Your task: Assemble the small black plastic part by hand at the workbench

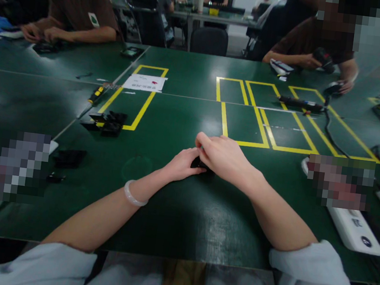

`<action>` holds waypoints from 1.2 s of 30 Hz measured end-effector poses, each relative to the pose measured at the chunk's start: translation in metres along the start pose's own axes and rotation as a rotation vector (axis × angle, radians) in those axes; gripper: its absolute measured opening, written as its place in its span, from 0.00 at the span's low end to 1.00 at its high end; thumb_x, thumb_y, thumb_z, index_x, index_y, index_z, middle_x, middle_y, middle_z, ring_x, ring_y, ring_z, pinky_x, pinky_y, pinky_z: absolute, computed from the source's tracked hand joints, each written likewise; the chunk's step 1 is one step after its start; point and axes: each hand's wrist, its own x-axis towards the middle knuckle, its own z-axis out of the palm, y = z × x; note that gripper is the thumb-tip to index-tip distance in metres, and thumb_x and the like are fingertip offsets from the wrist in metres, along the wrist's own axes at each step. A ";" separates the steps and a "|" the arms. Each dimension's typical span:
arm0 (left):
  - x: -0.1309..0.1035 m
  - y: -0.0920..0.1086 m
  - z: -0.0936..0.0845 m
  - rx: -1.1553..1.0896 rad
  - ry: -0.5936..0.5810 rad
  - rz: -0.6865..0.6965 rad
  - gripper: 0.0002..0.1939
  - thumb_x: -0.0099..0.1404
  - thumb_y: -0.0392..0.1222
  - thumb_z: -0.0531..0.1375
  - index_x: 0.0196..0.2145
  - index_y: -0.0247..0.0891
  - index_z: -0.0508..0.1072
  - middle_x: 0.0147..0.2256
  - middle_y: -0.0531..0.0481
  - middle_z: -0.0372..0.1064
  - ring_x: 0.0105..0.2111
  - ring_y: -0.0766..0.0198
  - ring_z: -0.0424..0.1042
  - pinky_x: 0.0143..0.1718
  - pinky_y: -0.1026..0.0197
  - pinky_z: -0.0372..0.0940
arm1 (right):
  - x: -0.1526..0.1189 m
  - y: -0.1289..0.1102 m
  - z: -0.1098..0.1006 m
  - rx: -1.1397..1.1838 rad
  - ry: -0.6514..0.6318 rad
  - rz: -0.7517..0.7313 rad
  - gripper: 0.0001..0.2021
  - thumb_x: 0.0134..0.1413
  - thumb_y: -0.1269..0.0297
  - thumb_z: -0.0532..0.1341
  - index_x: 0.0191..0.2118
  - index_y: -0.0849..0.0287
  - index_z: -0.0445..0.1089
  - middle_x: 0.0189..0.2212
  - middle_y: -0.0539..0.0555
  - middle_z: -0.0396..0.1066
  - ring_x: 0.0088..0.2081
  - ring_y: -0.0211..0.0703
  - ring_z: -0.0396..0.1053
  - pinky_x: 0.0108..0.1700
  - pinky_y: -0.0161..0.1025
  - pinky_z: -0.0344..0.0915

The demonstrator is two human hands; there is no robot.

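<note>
Both hands meet over the green table (152, 221), near the middle of the view. My left hand (186, 164) is closed around a small black object (197, 162), its thumb along the near side. Over the same object bends my right hand (221, 154), fingers curled and pressed together at its top. Most of the object is hidden by the fingers, so its shape cannot be made out. A pale bracelet (135, 194) circles my left wrist.
Black parts (109, 123) and a yellow-black screwdriver (96, 95) lie at left, with a paper sheet (144, 83) beyond. A white device (355, 230) is at right. A black tool (300, 104) lies across yellow tape. Two people work across the table.
</note>
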 end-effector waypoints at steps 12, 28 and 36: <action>-0.001 0.000 0.000 0.007 -0.005 -0.012 0.20 0.64 0.49 0.66 0.50 0.36 0.73 0.51 0.40 0.74 0.52 0.43 0.73 0.54 0.43 0.68 | 0.001 0.000 0.000 -0.008 0.019 -0.011 0.10 0.72 0.64 0.50 0.46 0.60 0.67 0.35 0.56 0.78 0.36 0.46 0.74 0.36 0.40 0.52; 0.000 -0.001 0.000 -0.014 -0.017 -0.018 0.16 0.64 0.49 0.66 0.46 0.38 0.73 0.50 0.42 0.75 0.52 0.44 0.73 0.54 0.44 0.68 | 0.000 0.001 0.000 -0.013 0.011 -0.037 0.09 0.70 0.68 0.50 0.46 0.60 0.67 0.34 0.56 0.78 0.35 0.46 0.74 0.36 0.40 0.52; 0.000 -0.002 0.001 -0.040 0.002 -0.011 0.19 0.64 0.51 0.66 0.48 0.37 0.73 0.51 0.41 0.74 0.54 0.44 0.72 0.56 0.44 0.67 | -0.003 0.000 -0.001 0.048 0.043 -0.048 0.10 0.69 0.67 0.50 0.48 0.60 0.66 0.38 0.55 0.77 0.37 0.44 0.73 0.36 0.40 0.52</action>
